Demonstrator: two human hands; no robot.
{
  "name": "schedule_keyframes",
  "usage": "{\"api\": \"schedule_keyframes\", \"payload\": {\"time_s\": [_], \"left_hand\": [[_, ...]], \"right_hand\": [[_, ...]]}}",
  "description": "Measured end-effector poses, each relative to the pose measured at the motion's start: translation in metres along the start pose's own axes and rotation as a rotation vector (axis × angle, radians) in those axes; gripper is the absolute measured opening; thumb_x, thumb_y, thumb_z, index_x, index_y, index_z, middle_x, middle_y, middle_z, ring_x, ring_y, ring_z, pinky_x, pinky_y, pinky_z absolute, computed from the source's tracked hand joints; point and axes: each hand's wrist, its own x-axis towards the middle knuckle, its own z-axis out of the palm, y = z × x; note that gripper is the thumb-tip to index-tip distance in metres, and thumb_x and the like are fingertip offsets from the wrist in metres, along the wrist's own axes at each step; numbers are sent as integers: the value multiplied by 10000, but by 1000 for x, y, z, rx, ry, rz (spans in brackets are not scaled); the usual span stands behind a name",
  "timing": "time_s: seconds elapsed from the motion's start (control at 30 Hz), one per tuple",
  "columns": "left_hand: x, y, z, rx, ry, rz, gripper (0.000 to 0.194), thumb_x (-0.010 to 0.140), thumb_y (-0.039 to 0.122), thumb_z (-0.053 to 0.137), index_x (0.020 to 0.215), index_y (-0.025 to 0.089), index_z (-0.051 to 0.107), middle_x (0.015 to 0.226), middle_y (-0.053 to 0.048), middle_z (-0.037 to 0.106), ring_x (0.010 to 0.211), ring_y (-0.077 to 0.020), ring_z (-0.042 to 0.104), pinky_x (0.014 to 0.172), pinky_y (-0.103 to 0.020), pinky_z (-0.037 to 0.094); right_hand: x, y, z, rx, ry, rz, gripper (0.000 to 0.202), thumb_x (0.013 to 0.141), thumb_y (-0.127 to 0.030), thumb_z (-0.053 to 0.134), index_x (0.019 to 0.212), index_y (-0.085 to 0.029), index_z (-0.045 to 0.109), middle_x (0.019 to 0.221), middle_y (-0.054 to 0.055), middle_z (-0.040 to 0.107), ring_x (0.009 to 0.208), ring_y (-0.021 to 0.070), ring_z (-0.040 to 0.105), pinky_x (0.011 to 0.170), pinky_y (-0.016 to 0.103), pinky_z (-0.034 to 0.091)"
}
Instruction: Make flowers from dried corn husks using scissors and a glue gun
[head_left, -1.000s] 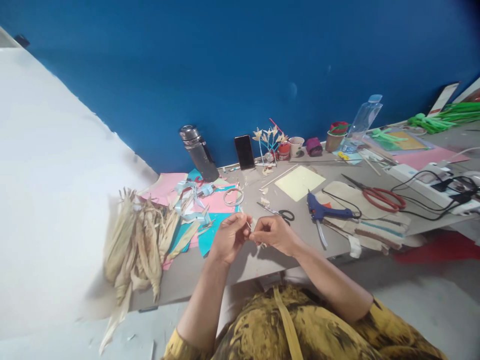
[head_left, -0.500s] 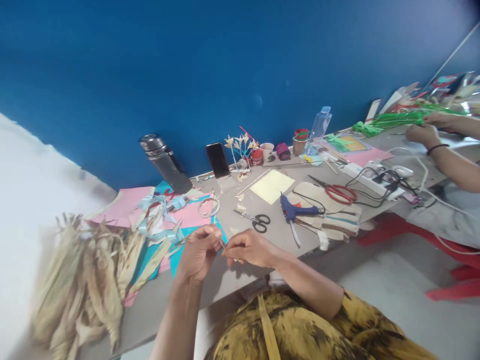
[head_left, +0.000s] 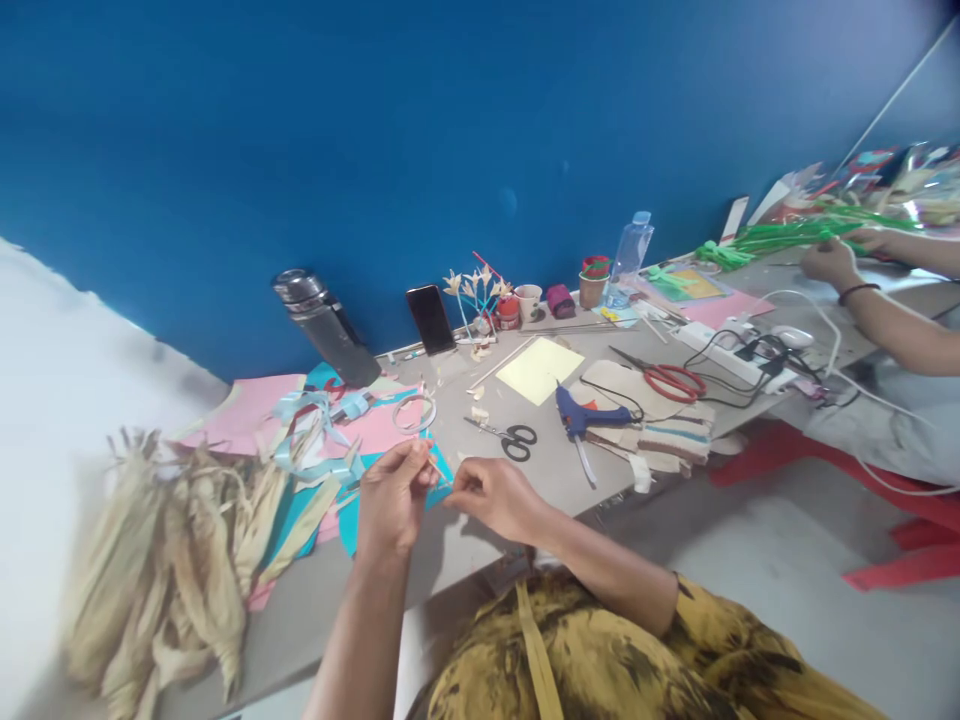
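Observation:
My left hand (head_left: 394,493) is closed in a pinch on a thin stick (head_left: 441,473) above the table's front edge. Close beside it on the right, my right hand (head_left: 491,495) has its fingertips pressed together near the stick's lower end; what they hold is too small to make out. Blue and pink paper (head_left: 375,425) lies beyond my left hand, with a roll of tape (head_left: 415,412) on it. Black-handled scissors (head_left: 517,442) rest just past my right hand.
Dried husks (head_left: 172,570) hang over the left edge. A flask (head_left: 326,325) and phone (head_left: 430,320) stand behind. A blue glue gun (head_left: 589,415) and red-handled scissors (head_left: 671,382) lie right. Another person's hands (head_left: 832,262) are at far right.
My hands have moved slightly apart, and more of the thin stick shows between them. The view has shifted a little. The other person's hands still hover by the green strands.

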Motion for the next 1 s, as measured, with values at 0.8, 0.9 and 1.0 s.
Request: {"api": "schedule_keyframes", "payload": {"time_s": [0.8, 0.9, 1.0], "left_hand": [[-1, 11, 4, -91, 38, 257, 271, 652, 313, 880, 615, 164, 656, 549, 34, 525, 495, -46, 408, 513, -195, 373], [3, 12, 5, -123, 54, 232, 285, 649, 311, 879, 639, 162, 637, 577, 39, 534, 487, -38, 404, 506, -191, 373], [4, 12, 2, -183, 48, 151, 291, 665, 351, 864, 722, 156, 657, 680, 15, 601, 517, -41, 453, 521, -185, 408]], "right_hand": [[1, 7, -10, 419, -281, 7, 244, 811, -360, 692, 721, -137, 728, 703, 43, 731, 540, 90, 524, 512, 206, 398], [-1, 7, -13, 485, -316, -7, 309, 834, -423, 677, 801, -125, 752, 778, 72, 753, 559, 91, 530, 538, 215, 434], [-1, 6, -13, 569, -293, 37, 327, 815, -436, 685, 845, -117, 749, 789, 79, 745, 535, 79, 500, 482, 203, 380]]}}
